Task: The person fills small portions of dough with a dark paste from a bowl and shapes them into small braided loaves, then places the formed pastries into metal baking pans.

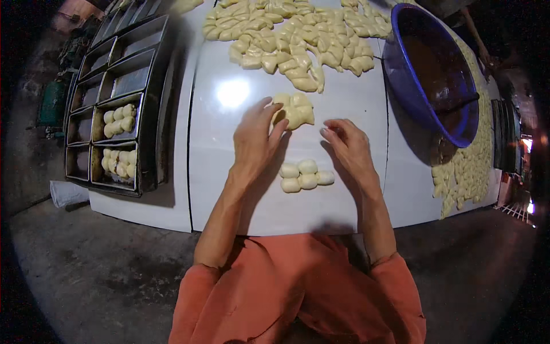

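Observation:
My left hand is open, thumb and fingers apart, at the left edge of a small clump of pale dough pieces. Its fingertips reach the clump or hover just over it; I cannot tell which. To the right of that clump, my right hand is loosely curved with a gap between thumb and fingers, and I see nothing in it. Between my forearms, nearer to me, several smooth dough balls sit side by side in two rows on the white table.
Many cut dough pieces cover the far table, and more dough spreads along the right. A large purple basin with brownish contents and a dark stick stands there. Joined metal baking tins stand at left; two hold dough balls.

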Tool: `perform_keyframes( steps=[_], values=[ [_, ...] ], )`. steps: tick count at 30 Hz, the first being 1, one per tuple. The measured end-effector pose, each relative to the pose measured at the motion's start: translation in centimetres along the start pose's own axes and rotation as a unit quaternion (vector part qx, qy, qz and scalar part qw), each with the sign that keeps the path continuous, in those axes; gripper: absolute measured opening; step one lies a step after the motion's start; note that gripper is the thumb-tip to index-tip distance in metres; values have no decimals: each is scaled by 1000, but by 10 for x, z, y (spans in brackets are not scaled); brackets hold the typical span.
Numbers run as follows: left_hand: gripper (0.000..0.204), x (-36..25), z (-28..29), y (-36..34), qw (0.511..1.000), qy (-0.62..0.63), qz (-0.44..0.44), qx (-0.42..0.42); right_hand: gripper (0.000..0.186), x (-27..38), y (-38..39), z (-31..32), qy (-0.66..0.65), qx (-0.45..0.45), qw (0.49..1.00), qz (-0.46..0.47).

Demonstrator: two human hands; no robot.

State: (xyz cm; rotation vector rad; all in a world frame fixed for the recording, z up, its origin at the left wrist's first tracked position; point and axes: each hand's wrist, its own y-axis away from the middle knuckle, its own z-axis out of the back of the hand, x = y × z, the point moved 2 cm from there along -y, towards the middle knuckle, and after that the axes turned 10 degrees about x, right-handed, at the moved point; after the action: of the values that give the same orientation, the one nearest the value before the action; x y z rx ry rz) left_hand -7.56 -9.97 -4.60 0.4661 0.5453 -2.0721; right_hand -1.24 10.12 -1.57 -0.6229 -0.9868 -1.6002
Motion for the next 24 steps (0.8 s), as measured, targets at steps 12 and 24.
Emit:
perform_keyframes(
  steps=[12,24],
  values=[
    [55,20,-7,-25,996,45,-2,78,27,16,-79,-18,72,39,994,66],
    [48,5,-6,-37,976,125,16,176,28,-23,-49,1,-256,105,952,-130]
  ],
)
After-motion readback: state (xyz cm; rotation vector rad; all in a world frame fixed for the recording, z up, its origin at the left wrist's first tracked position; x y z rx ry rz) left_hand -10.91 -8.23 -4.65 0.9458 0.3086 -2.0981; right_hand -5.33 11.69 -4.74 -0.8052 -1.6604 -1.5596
